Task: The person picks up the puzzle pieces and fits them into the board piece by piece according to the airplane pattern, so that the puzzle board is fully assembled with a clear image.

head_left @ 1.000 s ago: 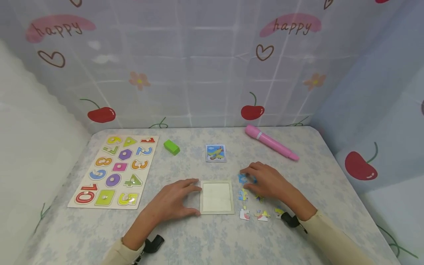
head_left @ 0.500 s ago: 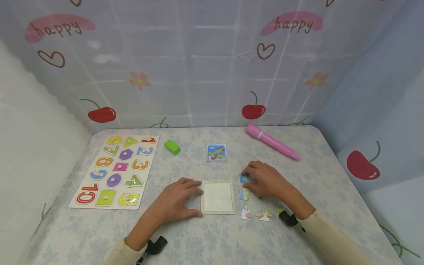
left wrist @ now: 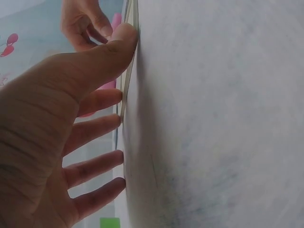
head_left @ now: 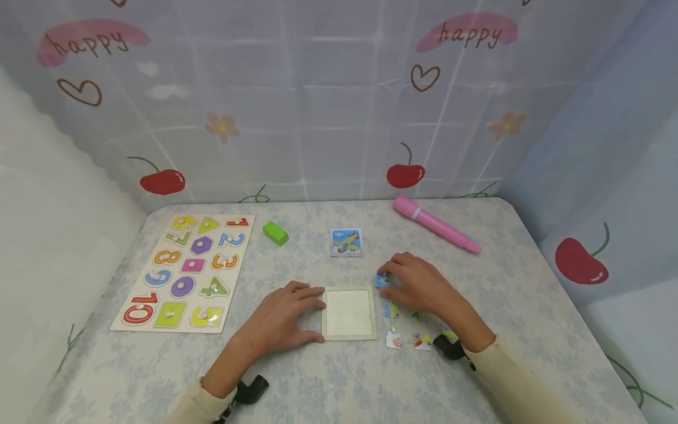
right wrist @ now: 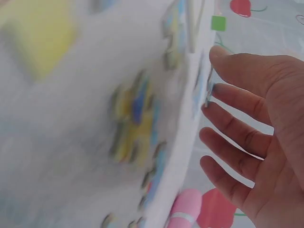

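Observation:
In the head view, my left hand (head_left: 283, 318) rests at the left side of a pale square puzzle tray (head_left: 372, 315), its thumb at the lower corner and index fingertip at the upper. The left wrist view shows the fingers spread, the thumb tip on the tray's edge. Right of the tray, my right hand (head_left: 418, 285) pinches a blue jigsaw puzzle piece (head_left: 382, 280) between thumb and fingertips. That piece (right wrist: 209, 90) appears edge-on in the right wrist view. Several loose puzzle pieces (head_left: 394, 340) lie below the right hand, some partly hidden by it.
Behind the tray lies a small airplane picture card (head_left: 346, 242). A green block (head_left: 275, 234) is to its left, and a pink pen-shaped thing (head_left: 436, 225) to its right. The number and shape board (head_left: 225, 299) covers the table's left part. A patterned curtain hangs behind.
My right hand has shifted slightly left with the blue puzzle piece, bringing it nearer the tray's upper right corner. My left hand stays at the tray's left side.

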`<state>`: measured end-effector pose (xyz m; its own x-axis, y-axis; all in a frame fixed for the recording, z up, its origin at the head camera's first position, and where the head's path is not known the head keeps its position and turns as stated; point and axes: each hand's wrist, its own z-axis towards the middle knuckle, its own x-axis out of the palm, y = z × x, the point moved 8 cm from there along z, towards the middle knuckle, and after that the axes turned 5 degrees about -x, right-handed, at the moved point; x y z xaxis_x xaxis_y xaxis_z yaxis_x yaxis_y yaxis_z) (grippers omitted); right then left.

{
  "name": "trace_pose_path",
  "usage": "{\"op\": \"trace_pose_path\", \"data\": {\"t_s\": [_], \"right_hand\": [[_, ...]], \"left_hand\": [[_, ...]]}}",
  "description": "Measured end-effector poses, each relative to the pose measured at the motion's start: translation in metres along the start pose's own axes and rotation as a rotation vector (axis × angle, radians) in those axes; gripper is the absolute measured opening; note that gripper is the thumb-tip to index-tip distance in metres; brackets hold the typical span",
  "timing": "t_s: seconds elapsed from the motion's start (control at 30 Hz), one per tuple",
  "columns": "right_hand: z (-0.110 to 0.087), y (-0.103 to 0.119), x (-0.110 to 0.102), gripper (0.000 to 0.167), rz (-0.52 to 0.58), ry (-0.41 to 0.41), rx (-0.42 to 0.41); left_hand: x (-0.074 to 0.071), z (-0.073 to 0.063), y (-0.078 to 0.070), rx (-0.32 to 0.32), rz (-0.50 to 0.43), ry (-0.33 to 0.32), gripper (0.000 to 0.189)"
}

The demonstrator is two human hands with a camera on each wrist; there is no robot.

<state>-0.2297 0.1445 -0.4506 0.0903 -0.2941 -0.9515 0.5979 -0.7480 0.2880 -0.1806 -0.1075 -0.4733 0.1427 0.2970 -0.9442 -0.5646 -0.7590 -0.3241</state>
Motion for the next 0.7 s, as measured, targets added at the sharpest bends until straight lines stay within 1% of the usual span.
{"op": "trace_pose_path", "data": {"t_s": [0.27, 0.57, 0.7], "right_hand": [[0.010, 0.014, 0.001, 0.037, 0.036, 0.002, -0.007], [0.020, 0.030, 0.006, 0.038, 0.040, 0.046, 0.003], [0.027, 0.039, 0.007, 0.037, 0.051, 0.060, -0.005]], "left_hand": [[0.000, 0.001, 0.001, -0.004, -0.001, 0.009, 0.064], [0.000, 0.001, 0.000, -0.017, 0.009, 0.018, 0.063], [0.000, 0.001, 0.000, -0.024, 0.005, 0.019, 0.062]]}}
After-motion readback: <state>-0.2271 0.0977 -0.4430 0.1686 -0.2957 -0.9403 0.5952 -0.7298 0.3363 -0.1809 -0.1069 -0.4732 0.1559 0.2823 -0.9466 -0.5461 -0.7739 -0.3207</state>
